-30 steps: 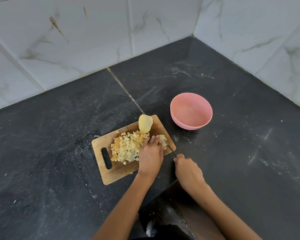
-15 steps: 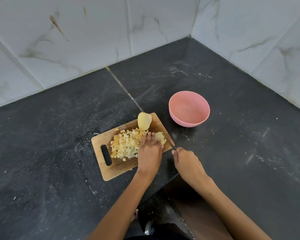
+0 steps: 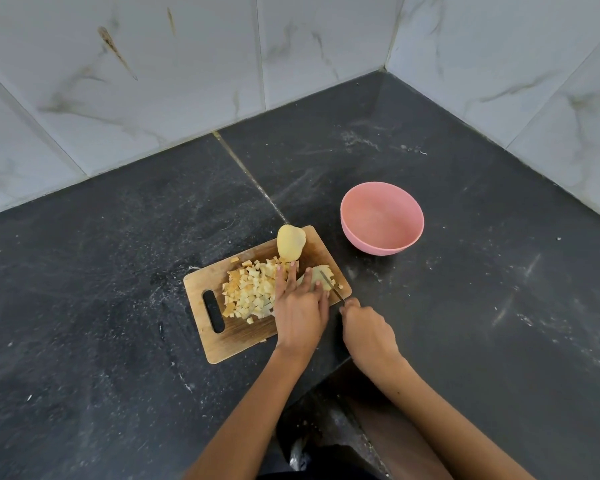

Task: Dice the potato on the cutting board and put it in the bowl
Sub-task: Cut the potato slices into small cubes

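On board (image 3: 222,337): 2 potato pieces (image 3: 290,241).

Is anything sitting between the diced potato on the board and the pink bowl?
Nothing visible on the counter gap. On the board itself, the uncut potato half and the piece under the left hand lie bowl-side of the dice pile.

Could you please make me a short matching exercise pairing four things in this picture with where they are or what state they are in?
Things:
1. bowl
2. diced potato
3. knife
4. peeled potato

States:
A. heaped mid-board
B. held in the right hand
C. empty, right of the board
D. uncut, at the board's far edge

Pairs: 1-C, 2-A, 3-B, 4-D
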Demonstrator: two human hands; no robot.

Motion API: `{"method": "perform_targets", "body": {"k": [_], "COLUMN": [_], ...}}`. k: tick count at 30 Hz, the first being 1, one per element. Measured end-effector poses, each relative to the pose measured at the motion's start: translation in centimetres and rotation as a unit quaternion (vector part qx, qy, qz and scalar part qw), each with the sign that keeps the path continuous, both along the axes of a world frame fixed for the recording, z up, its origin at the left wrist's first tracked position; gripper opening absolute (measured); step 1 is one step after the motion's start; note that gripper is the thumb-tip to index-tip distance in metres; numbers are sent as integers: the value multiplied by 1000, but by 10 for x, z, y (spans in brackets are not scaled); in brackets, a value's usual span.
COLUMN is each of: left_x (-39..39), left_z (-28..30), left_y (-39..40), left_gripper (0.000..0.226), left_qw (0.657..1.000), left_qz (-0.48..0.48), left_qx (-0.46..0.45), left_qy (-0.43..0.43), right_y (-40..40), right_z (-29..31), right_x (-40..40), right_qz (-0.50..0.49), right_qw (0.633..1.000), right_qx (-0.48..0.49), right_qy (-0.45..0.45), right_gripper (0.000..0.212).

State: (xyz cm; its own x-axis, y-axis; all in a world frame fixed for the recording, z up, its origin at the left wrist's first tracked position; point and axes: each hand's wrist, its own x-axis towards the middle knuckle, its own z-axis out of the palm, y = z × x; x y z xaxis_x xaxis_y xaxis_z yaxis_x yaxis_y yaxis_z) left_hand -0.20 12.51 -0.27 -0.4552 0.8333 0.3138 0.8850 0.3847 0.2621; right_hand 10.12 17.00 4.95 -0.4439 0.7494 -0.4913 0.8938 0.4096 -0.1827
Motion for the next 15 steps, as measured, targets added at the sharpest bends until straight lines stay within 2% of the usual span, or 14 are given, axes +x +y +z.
{"method": "perform_targets", "body": {"k": [5,8,15], "left_x": [0,-1,0], "left_z": [-2,-1,2], "left_y": [0,0,-9], "left_gripper": [17,12,10], "left_qw": [1000,1000,1000], "left_qz": [3,-3,-2], "left_qx": [-7,-5,-20], "left_qy": [0,4,18], "right_y": [-16,-16,-8], "right_z": [-1,3,13], "right_x": [29,38,27], "right_qz": [-4,-9,-39], "right_qw": [1000,1000,994], "right_qx": [-12,-24,-15], "right_qy": [1,4,100], "right_gripper": [25,28,31]}}
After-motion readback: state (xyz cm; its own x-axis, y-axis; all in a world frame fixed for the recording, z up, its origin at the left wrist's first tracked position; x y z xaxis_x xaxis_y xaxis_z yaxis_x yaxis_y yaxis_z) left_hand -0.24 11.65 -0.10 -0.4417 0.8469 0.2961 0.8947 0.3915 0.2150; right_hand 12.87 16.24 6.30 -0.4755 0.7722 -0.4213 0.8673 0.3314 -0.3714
